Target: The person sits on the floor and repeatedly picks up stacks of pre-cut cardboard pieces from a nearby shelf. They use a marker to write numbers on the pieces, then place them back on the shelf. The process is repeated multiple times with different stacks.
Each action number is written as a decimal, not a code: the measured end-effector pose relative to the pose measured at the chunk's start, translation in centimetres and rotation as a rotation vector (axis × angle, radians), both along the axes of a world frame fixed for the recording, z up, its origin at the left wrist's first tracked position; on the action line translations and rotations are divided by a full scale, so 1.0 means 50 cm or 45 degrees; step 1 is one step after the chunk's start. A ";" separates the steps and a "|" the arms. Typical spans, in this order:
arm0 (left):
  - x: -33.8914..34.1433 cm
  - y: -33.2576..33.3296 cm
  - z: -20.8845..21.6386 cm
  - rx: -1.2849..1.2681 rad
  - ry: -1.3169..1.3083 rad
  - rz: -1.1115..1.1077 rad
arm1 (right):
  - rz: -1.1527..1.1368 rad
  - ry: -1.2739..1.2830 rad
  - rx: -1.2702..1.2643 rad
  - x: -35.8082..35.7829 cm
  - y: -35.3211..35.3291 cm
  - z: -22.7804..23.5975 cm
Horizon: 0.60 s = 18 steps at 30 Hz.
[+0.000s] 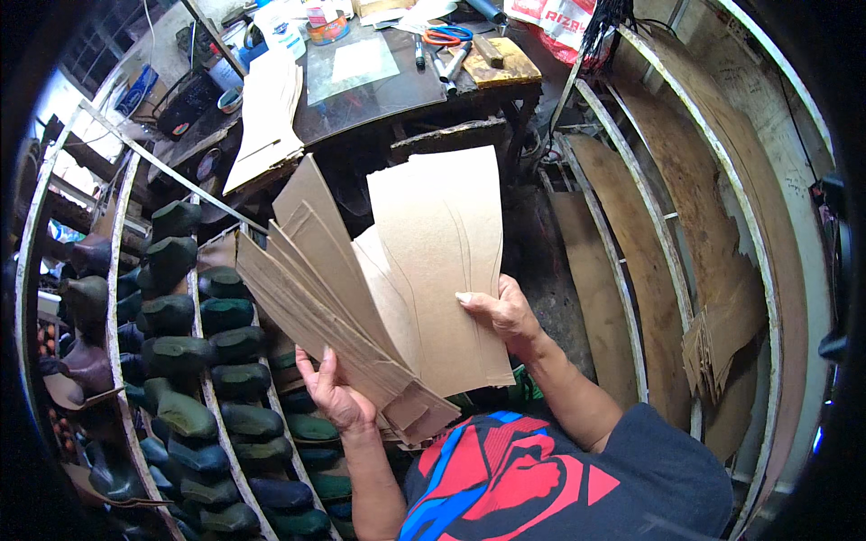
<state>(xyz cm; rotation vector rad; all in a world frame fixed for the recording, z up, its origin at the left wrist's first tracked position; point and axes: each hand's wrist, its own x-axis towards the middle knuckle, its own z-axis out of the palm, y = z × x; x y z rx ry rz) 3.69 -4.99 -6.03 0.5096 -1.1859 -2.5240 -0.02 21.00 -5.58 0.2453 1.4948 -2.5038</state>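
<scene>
My right hand (507,317) pinches the right edge of a tan cardboard sheet (446,243), thumb on its face and the fingers behind. Curved pencil-like lines run down that sheet. Closed around the outer side of a fanned stack of cardboard pieces (311,270) is my left hand (338,392), its fingers partly behind the stack. The pieces lean to the left, and their lower ends meet the marked sheet near my shirt. Another pale sheet shows between the stack and the marked one.
Racks of dark green shoe lasts (185,352) stand on my left. Ahead, a workbench (379,108) carries cardboard cutouts (271,108), blue-and-orange-handled scissors (447,35), a marker (419,51) and a wooden block (488,52). On the right, a metal-framed rack holds large brown sheets (690,198).
</scene>
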 end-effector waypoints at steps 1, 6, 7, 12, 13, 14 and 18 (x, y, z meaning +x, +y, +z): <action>0.002 -0.007 0.002 0.014 -0.040 0.016 | 0.014 0.000 -0.010 0.000 0.004 0.001; -0.001 0.016 0.011 -0.218 -0.137 -0.105 | 0.111 -0.025 -0.157 0.012 -0.024 0.013; -0.003 0.030 0.010 -0.390 -0.293 -0.144 | 0.134 -0.017 -0.028 0.016 -0.040 0.016; -0.015 0.040 0.000 -0.775 -0.176 -0.180 | 0.139 0.069 -0.057 0.016 -0.074 0.012; -0.018 0.025 -0.002 -0.681 -0.138 -0.134 | 0.095 0.078 -0.117 0.014 -0.069 0.006; -0.019 0.011 -0.007 -0.631 -0.087 -0.093 | 0.075 0.084 -0.092 0.013 -0.062 -0.001; -0.024 -0.063 -0.012 -0.308 -0.082 -0.090 | 0.058 0.031 -0.064 0.014 -0.050 -0.033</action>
